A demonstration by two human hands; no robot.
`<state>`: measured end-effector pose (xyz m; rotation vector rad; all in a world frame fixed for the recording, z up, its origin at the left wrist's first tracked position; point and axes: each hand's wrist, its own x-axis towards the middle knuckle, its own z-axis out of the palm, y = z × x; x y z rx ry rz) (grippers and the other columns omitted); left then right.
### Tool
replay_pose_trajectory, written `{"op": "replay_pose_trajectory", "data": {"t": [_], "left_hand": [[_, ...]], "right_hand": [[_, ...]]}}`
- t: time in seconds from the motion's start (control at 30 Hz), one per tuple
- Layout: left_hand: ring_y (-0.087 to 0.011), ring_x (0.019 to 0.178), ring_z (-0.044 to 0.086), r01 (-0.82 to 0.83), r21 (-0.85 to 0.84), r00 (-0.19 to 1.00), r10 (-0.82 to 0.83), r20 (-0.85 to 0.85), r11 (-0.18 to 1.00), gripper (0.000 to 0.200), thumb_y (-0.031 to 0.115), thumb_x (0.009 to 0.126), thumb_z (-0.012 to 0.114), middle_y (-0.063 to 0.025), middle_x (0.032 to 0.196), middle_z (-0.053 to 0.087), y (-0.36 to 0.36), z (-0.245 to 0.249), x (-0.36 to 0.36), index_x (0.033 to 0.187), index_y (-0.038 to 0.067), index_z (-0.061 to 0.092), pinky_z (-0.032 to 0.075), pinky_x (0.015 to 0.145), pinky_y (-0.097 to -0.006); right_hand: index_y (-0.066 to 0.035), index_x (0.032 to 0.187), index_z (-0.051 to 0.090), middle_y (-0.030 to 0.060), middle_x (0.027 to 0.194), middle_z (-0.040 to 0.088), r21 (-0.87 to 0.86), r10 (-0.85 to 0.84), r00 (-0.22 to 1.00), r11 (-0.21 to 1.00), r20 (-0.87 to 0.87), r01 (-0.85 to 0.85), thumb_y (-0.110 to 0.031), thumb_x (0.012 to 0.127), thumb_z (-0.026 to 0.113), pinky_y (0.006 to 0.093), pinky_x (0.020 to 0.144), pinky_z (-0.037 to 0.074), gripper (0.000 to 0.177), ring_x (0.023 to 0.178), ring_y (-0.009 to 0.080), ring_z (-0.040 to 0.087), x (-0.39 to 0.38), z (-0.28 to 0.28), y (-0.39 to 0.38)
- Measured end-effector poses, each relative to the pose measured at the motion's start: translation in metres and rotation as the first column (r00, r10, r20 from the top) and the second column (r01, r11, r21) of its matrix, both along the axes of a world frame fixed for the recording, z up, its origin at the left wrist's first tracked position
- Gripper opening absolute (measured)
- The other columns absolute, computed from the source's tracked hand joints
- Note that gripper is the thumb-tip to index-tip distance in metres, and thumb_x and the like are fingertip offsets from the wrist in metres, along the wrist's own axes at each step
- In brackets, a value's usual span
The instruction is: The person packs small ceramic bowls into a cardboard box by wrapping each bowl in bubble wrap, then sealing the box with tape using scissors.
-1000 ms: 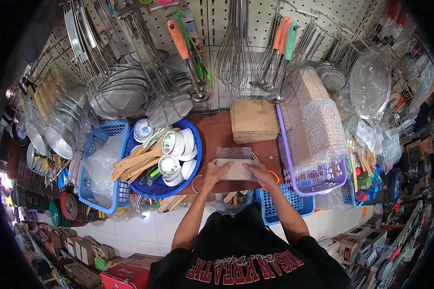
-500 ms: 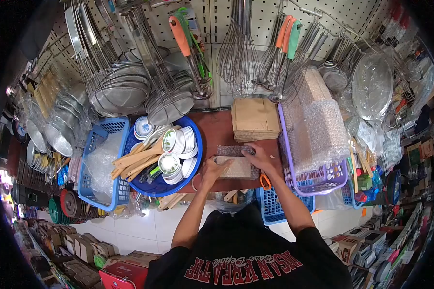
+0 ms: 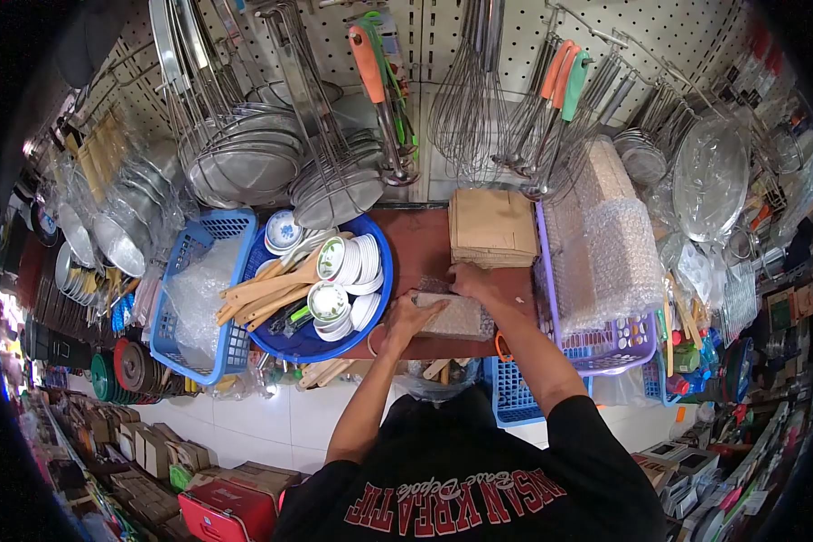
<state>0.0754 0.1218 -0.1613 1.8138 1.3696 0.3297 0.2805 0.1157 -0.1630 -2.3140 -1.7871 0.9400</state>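
the bubble-wrapped packet [image 3: 461, 320] lies on the red-brown tabletop [image 3: 411, 237], right in front of the person's body, probably because that spot lets both arms reach it with the elbows bent. the left hand [image 3: 415, 317] holds its left end, the thumb stretched along the top and the other fingers bent round the end, apparently so that the block keeps square to the table edge. the right hand [image 3: 470, 280] is at the far side, its fingers bent downward and close together; whether they pinch the see-through strip of wrap [image 3: 431, 284] there or only press it, i cannot tell. that forearm crosses over the packet's right part, which hides some of it. an orange handle [image 3: 502, 347], perhaps of scissors, sits at the table's near edge beside the right forearm, seemingly for easy picking up. the flat brown cardboard pieces [image 3: 492, 226] are stacked just beyond, squared up, likely to save room. on the right, the purple basket [image 3: 548, 271] holds large wrapped bundles [image 3: 610, 262] that rise above its rim. on the left, the blue tub [image 3: 389, 271] gathers wooden utensils [image 3: 266, 296] and white bowl-shaped pieces [image 3: 330, 300], nested in rows, presumably so that they stay together.
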Motion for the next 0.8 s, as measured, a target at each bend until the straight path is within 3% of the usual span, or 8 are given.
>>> {"op": "replay_pose_trajectory", "data": {"t": [0.13,0.2,0.33,0.47,0.53,0.6,0.7,0.8], "left_hand": [[-0.0365,0.094,0.069,0.038,-0.024,0.999,-0.038,-0.012,0.999,0.074,0.062,0.066,0.079,-0.0226,0.098,0.071,0.004,-0.002,0.001,0.109,0.003,0.069,0.054,0.081,-0.0435],[-0.0412,0.098,0.068,0.037,-0.039,0.998,-0.039,-0.039,0.999,0.082,0.066,0.064,0.078,-0.0253,0.102,0.070,0.003,0.001,0.001,0.114,0.002,0.066,0.054,0.084,-0.0460],[-0.0392,0.098,0.068,0.038,-0.016,0.999,-0.038,0.002,0.999,0.075,0.060,0.067,0.079,-0.0234,0.102,0.071,0.000,0.011,0.000,0.113,0.003,0.067,0.053,0.084,-0.0442],[-0.0336,0.099,0.068,0.011,0.054,0.995,-0.016,0.096,0.998,0.067,0.052,0.071,0.081,-0.0212,0.101,0.071,-0.005,0.003,-0.001,0.114,0.004,0.067,0.053,0.084,-0.0404],[-0.0329,0.101,0.067,-0.015,0.221,0.988,-0.020,0.154,0.975,0.064,0.049,0.072,0.081,-0.0206,0.104,0.070,-0.005,-0.010,0.000,0.115,0.004,0.066,0.052,0.086,-0.0398],[-0.0323,0.103,0.067,-0.054,0.483,0.972,-0.065,0.227,0.874,0.060,0.045,0.074,0.081,-0.0199,0.106,0.070,-0.006,-0.021,0.003,0.114,0.004,0.066,0.051,0.088,-0.0393],[-0.0325,0.097,0.068,0.002,0.390,0.947,-0.127,0.294,0.921,0.052,0.040,0.076,0.081,-0.0196,0.103,0.070,-0.006,-0.013,0.002,0.109,0.002,0.066,0.052,0.084,-0.0404],[-0.0323,0.093,0.068,0.151,0.207,0.946,-0.202,0.253,0.967,0.046,0.037,0.077,0.080,-0.0196,0.100,0.070,-0.002,-0.002,0.000,0.105,0.003,0.067,0.052,0.080,-0.0405]], "right_hand": [[-0.011,0.102,0.075,0.0155,0.108,0.070,0.051,0.104,0.986,0.992,0.131,-0.111,-0.019,0.075,0.069,0.0399,0.087,0.054,0.029,0.098,0.0337,0.067,-0.005,0.015,-0.005],[-0.011,0.101,0.075,0.0159,0.100,0.071,0.127,0.173,0.984,0.978,-0.031,-0.168,-0.021,0.076,0.069,0.0406,0.084,0.053,0.027,0.091,0.0331,0.068,0.006,0.007,-0.007],[-0.010,0.098,0.075,0.0160,0.090,0.072,0.210,0.249,0.942,0.957,-0.226,-0.203,-0.023,0.082,0.066,0.0419,0.080,0.053,0.023,0.084,0.0319,0.068,0.017,-0.011,-0.010],[-0.008,0.101,0.073,0.0165,0.093,0.072,0.242,0.242,0.941,0.953,-0.237,-0.185,-0.025,0.088,0.061,0.0409,0.080,0.052,0.024,0.088,0.0320,0.068,0.013,0.002,-0.025],[-0.006,0.104,0.071,0.0174,0.097,0.071,0.234,0.238,0.941,0.955,-0.240,-0.182,-0.027,0.091,0.060,0.0400,0.082,0.052,0.027,0.092,0.0313,0.068,0.009,0.000,-0.028],[-0.003,0.106,0.069,0.0180,0.101,0.070,0.159,0.218,0.931,0.971,-0.292,-0.177,-0.033,0.091,0.061,0.0403,0.085,0.051,0.034,0.097,0.0324,0.066,0.006,0.009,-0.033],[0.000,0.111,0.065,0.0214,0.105,0.068,0.172,0.269,0.927,0.958,-0.263,-0.230,-0.046,0.084,0.067,0.0443,0.087,0.050,0.054,0.101,0.0354,0.065,-0.001,0.028,-0.047],[0.001,0.124,0.056,0.0244,0.112,0.065,0.141,0.343,0.923,0.937,-0.177,-0.321,-0.055,0.070,0.077,0.0470,0.090,0.049,0.080,0.108,0.0387,0.062,-0.010,0.053,-0.060]]}}
